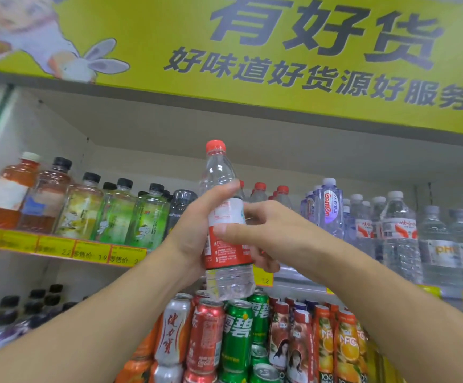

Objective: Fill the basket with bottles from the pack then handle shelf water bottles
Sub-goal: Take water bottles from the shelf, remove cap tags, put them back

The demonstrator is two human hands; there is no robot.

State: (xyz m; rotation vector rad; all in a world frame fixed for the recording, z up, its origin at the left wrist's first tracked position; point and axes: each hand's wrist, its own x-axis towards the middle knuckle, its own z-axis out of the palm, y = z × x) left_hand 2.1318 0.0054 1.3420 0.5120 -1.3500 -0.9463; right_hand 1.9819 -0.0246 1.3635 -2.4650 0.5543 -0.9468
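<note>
While both hands' (197,233) (255,233) grip pinches the water bottle (226,217), shelved bottles (399,230) crowd behind.

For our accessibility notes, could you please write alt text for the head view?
Both hands, left hand and right hand, hold an upright red-capped water bottle before a drinks shelf, above stacked cans.

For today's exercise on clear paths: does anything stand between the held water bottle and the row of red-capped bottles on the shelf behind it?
Nothing visible blocks it. The water bottle, held upright by the left hand and right hand, hangs in open air right before the red-capped bottles.
</note>
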